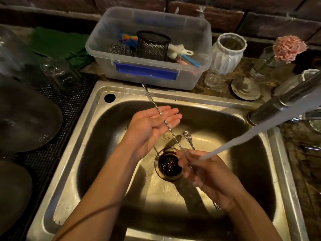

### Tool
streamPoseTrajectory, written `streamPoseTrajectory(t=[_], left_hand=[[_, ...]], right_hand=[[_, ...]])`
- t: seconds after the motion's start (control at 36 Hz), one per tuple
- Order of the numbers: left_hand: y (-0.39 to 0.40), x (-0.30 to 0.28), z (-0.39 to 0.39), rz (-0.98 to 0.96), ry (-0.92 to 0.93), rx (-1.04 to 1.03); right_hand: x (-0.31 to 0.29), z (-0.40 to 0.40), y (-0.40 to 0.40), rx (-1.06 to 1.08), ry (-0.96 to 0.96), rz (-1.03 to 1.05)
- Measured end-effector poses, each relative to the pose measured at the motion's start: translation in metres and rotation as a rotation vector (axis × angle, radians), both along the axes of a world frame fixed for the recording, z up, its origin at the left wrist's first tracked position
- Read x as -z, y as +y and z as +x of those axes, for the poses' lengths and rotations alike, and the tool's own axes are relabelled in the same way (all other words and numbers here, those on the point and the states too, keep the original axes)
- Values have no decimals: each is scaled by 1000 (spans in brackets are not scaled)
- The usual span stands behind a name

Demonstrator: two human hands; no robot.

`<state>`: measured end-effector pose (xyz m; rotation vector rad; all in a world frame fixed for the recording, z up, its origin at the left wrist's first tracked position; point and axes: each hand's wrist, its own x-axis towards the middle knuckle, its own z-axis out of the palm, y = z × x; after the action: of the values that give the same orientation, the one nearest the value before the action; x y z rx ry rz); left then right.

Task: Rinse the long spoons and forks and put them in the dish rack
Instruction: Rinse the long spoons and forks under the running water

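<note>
A long twisted metal spoon (152, 101) slants from the sink's back rim down toward the drain. Its stem lies across the flat, upturned palm of my left hand (151, 126), whose fingers are spread and not curled around it. My right hand (208, 174) is closed around the spoon's lower end, right under the water stream (243, 138) from the faucet (278, 105). A bit of metal (217, 206) sticks out below that hand. A second long utensil (188, 137) lies on the sink floor just behind the drain (169, 166).
A clear plastic tub (191, 32) behind the steel sink (83, 136) holds a black mesh cup (152, 46), scourers and brushes. Dark upturned bowls (26, 119) and glasses sit on a black mesh mat (69, 101) at left. Jars (227, 53) and glassware crowd the right counter.
</note>
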<state>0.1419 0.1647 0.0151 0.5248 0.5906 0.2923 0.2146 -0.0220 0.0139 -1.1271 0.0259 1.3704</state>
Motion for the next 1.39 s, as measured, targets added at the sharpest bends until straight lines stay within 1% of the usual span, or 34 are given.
streamPoseTrajectory(t=[0.06, 0.17, 0.33, 0.58, 0.81, 0.97, 1.11, 1.39], left_hand=[[-1, 1, -1, -18, -9, -1], [-4, 4, -1, -41, -22, -2], [-11, 9, -1, -68, -32, 4], [-38, 21, -5, -145, -60, 19], [-60, 21, -5, -172, -52, 6], [-73, 18, -7, -184, -12, 45], [-86, 19, -10, -188, 45, 63], [-94, 19, -7, -166, 92, 83]], right_hand=[[1, 1, -1, -8, -29, -22], [0, 1, -3, 7, -21, -40], [-2, -1, -7, 70, 68, -42], [-2, -6, -27, 17, -53, -122], [-8, -10, -46, 19, -120, -123], [-10, -12, -60, 25, -121, -129], [-14, -16, -71, 12, -210, -169], [-25, -22, -100, 21, -263, -214]])
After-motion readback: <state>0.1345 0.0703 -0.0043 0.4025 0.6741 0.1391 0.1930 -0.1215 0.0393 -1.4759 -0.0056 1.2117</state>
